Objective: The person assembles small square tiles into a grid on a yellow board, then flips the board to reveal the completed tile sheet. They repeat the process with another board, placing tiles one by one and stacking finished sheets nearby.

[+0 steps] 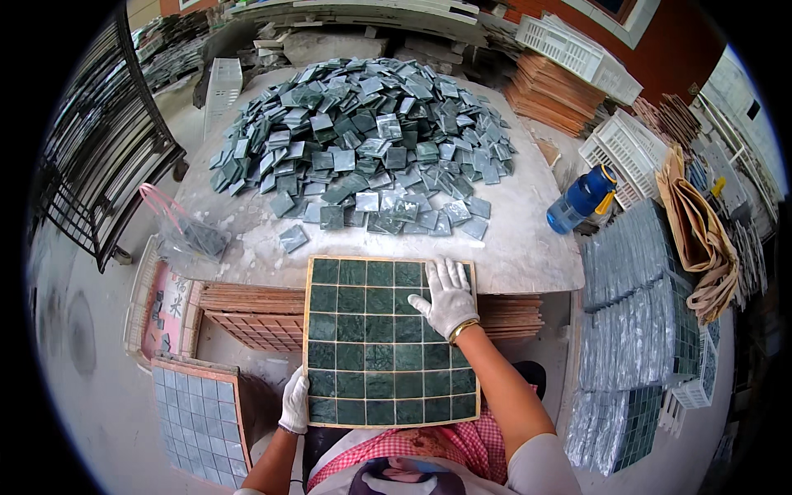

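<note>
A wood-edged tray (307, 330) filled with square dark green stone tiles in a grid lies in front of me, its far edge by the table's front edge. My left hand (294, 402), in a white glove, grips the tray's left edge near its lower corner; some of its fingers are hidden. My right hand (448, 299), gloved too and with a bracelet at the wrist, rests flat on the tiles at the upper right, fingers stretched out and thumb apart. Beyond the tray, a large heap of loose green-grey tiles (363, 124) covers much of the table.
The pale table (528, 247) bears a blue water bottle (582, 198) at right and a clear bag (194, 238) at left. Stacked wooden trays (256, 309) sit under the table's edge. Wrapped tile stacks (631, 322) stand right; a tiled panel (198, 412) leans lower left.
</note>
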A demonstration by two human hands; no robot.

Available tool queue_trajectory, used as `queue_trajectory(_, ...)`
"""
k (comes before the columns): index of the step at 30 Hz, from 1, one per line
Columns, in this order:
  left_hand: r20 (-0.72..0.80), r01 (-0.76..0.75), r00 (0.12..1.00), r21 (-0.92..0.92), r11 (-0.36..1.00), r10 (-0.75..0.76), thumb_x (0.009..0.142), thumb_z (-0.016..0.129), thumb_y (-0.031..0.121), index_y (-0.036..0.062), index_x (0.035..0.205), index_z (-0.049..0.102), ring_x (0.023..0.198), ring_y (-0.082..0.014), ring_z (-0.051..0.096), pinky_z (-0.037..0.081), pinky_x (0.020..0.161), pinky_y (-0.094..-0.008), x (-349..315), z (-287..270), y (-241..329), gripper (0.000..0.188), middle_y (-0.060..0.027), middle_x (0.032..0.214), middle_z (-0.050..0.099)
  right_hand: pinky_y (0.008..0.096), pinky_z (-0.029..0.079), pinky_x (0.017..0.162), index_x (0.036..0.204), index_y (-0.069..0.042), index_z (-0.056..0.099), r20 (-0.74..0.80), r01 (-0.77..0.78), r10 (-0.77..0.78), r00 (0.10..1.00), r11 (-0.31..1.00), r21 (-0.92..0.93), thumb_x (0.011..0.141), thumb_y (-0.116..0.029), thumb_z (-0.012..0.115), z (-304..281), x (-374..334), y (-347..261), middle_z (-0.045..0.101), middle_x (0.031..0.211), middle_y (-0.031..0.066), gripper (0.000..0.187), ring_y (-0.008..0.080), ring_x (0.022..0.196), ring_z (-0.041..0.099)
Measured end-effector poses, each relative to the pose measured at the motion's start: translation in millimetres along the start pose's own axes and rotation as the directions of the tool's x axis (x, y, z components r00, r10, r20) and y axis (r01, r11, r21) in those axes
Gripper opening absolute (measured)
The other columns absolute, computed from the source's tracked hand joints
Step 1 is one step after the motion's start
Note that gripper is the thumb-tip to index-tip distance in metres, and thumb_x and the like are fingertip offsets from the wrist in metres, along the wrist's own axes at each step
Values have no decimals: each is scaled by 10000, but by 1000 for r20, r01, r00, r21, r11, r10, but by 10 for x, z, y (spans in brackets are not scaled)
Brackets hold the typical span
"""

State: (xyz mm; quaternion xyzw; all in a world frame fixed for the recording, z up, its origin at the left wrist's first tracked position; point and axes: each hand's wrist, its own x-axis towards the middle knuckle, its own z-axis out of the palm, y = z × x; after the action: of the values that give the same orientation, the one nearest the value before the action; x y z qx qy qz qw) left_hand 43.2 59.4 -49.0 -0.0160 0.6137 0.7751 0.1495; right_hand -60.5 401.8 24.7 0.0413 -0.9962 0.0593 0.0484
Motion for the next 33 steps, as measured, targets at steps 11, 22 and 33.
queue_trajectory(11, -267, 97, 943, -353, 931, -200, 981, 316, 493, -22, 1161, 550, 1000, -182, 576, 436, 914, -323, -96, 81, -215, 594, -92, 1101, 616, 465, 66, 1143, 1389, -17, 361, 6, 436, -437, 900, 899, 42, 867, -557, 459, 383, 522, -1703, 292, 1476, 161, 758, 289, 1394, 202)
queue_trajectory(22, -253, 109, 943, -383, 917, -217, 978, 383, 444, -13, 1149, 567, 944, -174, 608, 463, 878, -317, 6, 18, -363, 521, -95, 1035, 646, 423, 129, 1147, 1368, -52, 409, 76, 656, -676, 733, 733, 180, 852, -543, 496, 276, 513, -1779, 366, 1444, 124, 718, 270, 1368, 275)
queue_trajectory(33, -604, 42, 624, -608, 793, -496, 893, 564, 422, 62, 1170, 505, 893, -194, 576, 488, 779, -327, 1064, -888, -706, 458, -81, 1028, 585, 498, 164, 1128, 1331, 68, 376, -2, 202, -203, 979, 978, -60, 801, -433, 604, -81, -144, 24, 350, 1409, 241, 765, 384, 1340, 277)
